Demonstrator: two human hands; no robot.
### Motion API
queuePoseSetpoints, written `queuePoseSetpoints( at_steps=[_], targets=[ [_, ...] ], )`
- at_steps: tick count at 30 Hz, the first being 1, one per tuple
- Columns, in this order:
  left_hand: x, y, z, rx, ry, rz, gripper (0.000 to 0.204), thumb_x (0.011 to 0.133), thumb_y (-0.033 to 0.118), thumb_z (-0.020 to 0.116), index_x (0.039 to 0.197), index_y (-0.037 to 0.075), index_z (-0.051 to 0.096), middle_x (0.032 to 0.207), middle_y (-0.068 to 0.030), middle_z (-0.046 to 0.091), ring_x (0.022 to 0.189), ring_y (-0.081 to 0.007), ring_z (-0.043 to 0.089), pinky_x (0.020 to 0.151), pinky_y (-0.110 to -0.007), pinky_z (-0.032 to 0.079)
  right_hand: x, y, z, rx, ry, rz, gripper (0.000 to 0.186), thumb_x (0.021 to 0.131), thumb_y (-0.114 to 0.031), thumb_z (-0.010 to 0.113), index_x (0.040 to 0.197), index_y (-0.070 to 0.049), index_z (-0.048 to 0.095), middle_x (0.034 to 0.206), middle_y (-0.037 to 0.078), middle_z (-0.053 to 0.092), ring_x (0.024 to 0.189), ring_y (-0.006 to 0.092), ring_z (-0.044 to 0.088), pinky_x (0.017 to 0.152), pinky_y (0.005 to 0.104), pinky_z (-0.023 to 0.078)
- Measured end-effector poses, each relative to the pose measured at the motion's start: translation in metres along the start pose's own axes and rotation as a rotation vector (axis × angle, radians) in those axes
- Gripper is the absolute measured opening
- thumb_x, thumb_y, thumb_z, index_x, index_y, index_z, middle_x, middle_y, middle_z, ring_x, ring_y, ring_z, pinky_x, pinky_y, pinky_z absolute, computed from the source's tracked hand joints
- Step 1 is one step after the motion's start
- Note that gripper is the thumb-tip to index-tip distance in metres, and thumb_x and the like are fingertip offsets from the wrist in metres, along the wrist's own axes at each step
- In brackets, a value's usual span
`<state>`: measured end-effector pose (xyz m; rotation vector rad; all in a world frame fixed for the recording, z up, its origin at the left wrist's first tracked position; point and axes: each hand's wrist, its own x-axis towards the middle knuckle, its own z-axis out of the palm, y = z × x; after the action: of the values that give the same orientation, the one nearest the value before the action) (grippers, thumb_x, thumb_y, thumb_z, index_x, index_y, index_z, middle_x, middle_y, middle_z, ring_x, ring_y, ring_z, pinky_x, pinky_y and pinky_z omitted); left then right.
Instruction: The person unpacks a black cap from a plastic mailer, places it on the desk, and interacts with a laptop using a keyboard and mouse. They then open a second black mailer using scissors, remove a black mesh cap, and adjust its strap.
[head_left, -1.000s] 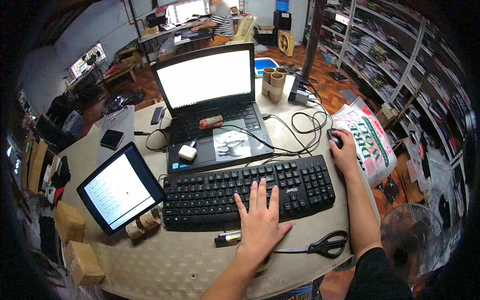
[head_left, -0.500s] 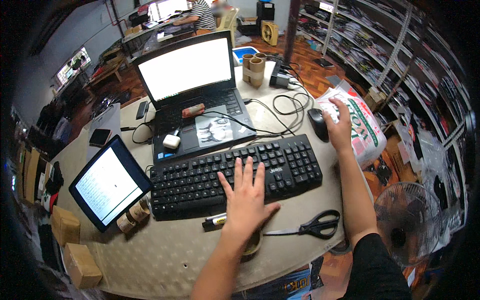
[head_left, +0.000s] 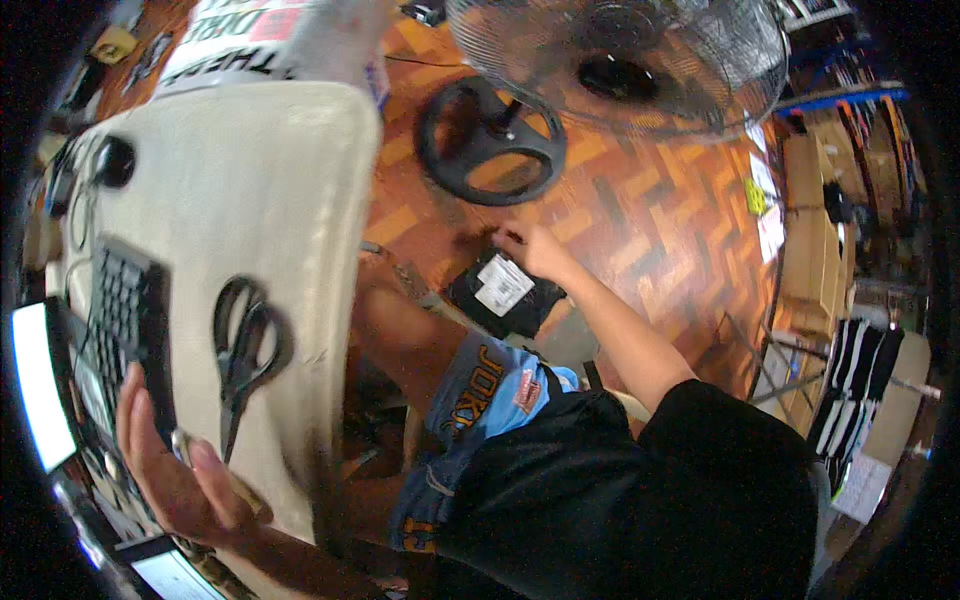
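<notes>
We've our R hand (head_left: 530, 248) mid-frame, just by the top edge of a blk pkg (head_left: 508, 290) w/ white label; fingers curled, can't tell if they grip it. Our L hand (head_left: 185, 475), lower L of frame, has fingers loosely spread by the table (head_left: 290, 180), nr scissors (head_left: 236, 372) & kbd (head_left: 130, 305). Mouse (head_left: 115, 160) upper L, fan (head_left: 620, 75) upper R.
</notes>
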<state>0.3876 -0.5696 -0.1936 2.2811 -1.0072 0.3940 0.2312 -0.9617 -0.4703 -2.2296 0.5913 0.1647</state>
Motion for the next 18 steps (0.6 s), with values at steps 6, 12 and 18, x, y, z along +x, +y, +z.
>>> queuePoseSetpoints(
  at_steps=[6, 12, 18],
  targets=[
    [0.082, 0.064, 0.084, 0.129, -0.483, 0.165, 0.066, 0.07, 0.006, 0.07, 0.134, 0.003, 0.052, 0.144, -0.026, 0.043, 0.134, -0.0443, 0.042, 0.109, -0.05, 0.035, -0.07, 0.271, 0.104, -0.427, -0.629, 0.589, 0.049, 0.092, -0.046, 0.05, 0.097, -0.001, 0.071, 0.1, 0.017, 0.07, 0.097, 0.036, 0.066, 0.085, 0.0473, 0.052],
    [0.093, 0.058, 0.141, 0.373, -0.486, 0.07, 0.079, 0.067, 0.008, 0.072, 0.141, 0.008, 0.045, 0.15, -0.0272, 0.034, 0.136, -0.0453, 0.036, 0.11, -0.051, 0.033, -0.049, 0.289, 0.127, -0.155, -0.32, 0.742, 0.053, 0.081, -0.04, 0.07, 0.115, 0.0, 0.064, 0.121, 0.025, 0.061, 0.112, 0.0403, 0.06, 0.095, 0.046, 0.048],
    [0.108, 0.05, 0.149, 0.522, -0.523, 0.148, 0.068, 0.082, 0.023, 0.07, 0.142, 0.008, 0.043, 0.147, -0.026, 0.039, 0.133, -0.0447, 0.04, 0.108, -0.053, 0.036, -0.037, 0.316, 0.152, -0.238, -0.099, 0.774, 0.067, 0.078, -0.036, 0.075, 0.127, 0.003, 0.053, 0.121, 0.027, 0.061, 0.113, 0.0415, 0.06, 0.097, 0.0469, 0.048]
  ],
)
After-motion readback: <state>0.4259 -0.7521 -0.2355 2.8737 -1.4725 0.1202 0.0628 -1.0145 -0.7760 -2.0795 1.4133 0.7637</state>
